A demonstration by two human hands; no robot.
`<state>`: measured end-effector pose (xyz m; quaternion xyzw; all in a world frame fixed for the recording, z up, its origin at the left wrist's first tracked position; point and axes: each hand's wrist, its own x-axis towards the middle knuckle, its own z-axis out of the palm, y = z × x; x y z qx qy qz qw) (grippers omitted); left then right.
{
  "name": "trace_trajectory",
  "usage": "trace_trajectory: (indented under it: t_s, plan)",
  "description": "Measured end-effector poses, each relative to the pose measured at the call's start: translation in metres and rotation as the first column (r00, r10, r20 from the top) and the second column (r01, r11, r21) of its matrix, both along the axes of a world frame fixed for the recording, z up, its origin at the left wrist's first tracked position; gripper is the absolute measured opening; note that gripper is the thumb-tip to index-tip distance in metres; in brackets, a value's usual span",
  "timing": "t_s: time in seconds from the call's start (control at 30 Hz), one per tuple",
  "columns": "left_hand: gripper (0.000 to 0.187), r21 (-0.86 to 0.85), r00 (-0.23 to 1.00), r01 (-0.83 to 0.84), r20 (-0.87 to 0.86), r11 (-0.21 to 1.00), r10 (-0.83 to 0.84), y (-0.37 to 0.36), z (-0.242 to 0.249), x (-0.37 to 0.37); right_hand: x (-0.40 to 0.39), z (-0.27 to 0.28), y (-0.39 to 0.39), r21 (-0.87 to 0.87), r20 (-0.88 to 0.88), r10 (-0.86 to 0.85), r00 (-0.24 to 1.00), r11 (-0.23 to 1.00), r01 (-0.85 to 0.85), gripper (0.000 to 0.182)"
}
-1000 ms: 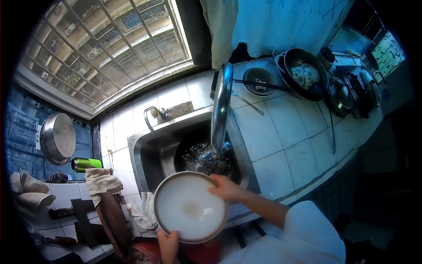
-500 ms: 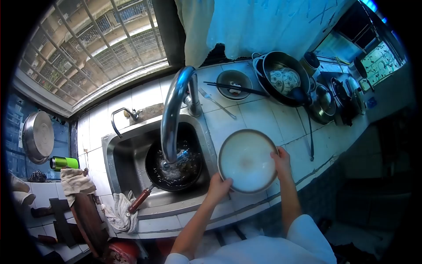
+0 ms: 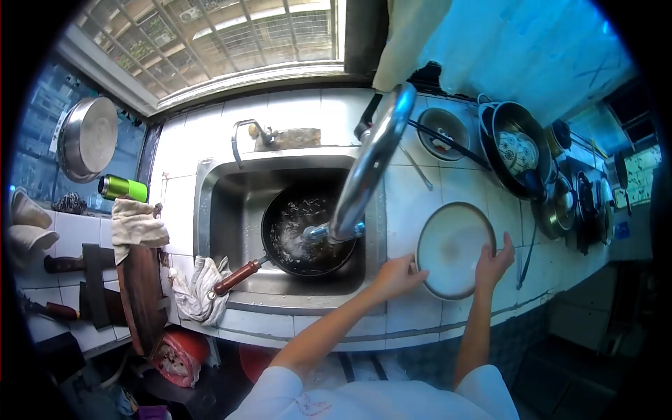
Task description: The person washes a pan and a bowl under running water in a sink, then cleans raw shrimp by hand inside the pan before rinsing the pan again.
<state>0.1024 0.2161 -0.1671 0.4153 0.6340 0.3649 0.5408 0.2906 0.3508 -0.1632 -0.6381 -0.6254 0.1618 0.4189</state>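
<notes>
A round pale plate (image 3: 455, 245) with a dark rim appears to lie on the tiled counter right of the sink. My left hand (image 3: 397, 278) is at its left edge, thumb and fingers apart. At the right edge is my right hand (image 3: 494, 263), fingers spread, with the thumb overlapping the rim; whether it touches cannot be told. A dark frying pan (image 3: 290, 217) with a brown handle (image 3: 236, 278) sits in the steel sink (image 3: 241, 183). Water runs into it from the curved tap (image 3: 374, 164).
Behind the plate are a bowl (image 3: 435, 126) with chopsticks (image 3: 455, 148) across it and a fork (image 3: 418, 170). Stacked pots (image 3: 498, 157) and a lidded pot (image 3: 557, 210) stand farther right. A cloth (image 3: 199, 290) lies at the sink's left front corner, near a wooden board (image 3: 143, 297).
The view has swung left, so everything sits farther right. My hands have loosened from the plate; the right fingers now spread away from its rim.
</notes>
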Motion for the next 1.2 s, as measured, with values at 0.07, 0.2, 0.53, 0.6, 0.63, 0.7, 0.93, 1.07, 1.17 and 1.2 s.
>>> trace_trajectory:
  t_s: [0.07,0.2,0.53,0.6,0.63,0.7,0.93,1.07,1.17,1.2]
  plan:
    - [0.033,0.057,0.998,0.064,0.023,0.996,-0.065,-0.02,0.002,-0.026,-0.062,0.059,-0.03,0.254,0.434,0.109,0.894,0.938,-0.237,0.026]
    - [0.025,-0.165,0.926,0.128,-0.333,0.978,-0.177,-0.078,-0.001,-0.09,-0.169,0.047,-0.074,-0.319,-0.207,0.802,0.56,0.486,-0.814,0.022]
    - [0.016,-0.005,0.679,-0.245,-0.715,0.969,0.168,-0.167,-0.024,-0.197,-0.356,-0.174,-0.115,-0.688,0.314,0.699,0.643,0.634,-0.353,0.065]
    - [0.017,0.012,0.713,-0.262,-0.672,0.965,0.202,-0.177,-0.032,-0.2,-0.361,-0.181,-0.156,-0.501,0.469,0.679,0.565,0.731,-0.462,0.067]
    - [0.017,0.017,0.732,-0.264,-0.648,0.964,0.212,-0.179,-0.033,-0.201,-0.356,-0.183,-0.168,-0.52,0.495,0.761,0.419,0.646,-0.559,0.067]
    - [0.018,0.041,0.755,-0.271,-0.611,0.962,0.239,-0.181,-0.037,-0.202,-0.352,-0.172,-0.168,-0.569,0.46,0.881,0.108,0.386,-0.726,0.065]
    - [0.017,0.05,0.801,-0.269,-0.543,0.962,0.252,-0.173,-0.042,-0.204,-0.335,-0.212,-0.177,-0.528,0.662,0.732,0.163,0.61,-0.591,0.047]
    - [0.019,-0.029,0.796,-0.3,-0.559,0.954,0.233,-0.162,-0.05,-0.202,-0.339,-0.174,-0.169,-0.791,0.372,0.92,0.123,0.383,-0.477,0.038]
    - [0.022,-0.031,0.796,-0.38,-0.52,0.925,0.31,-0.158,-0.066,-0.198,-0.345,-0.147,-0.164,-0.748,0.254,0.927,0.275,0.369,-0.551,0.036]
    - [0.023,-0.036,0.79,-0.433,-0.495,0.901,0.361,-0.157,-0.074,-0.196,-0.345,-0.142,-0.163,-0.752,0.252,0.928,0.274,0.366,-0.548,0.036]
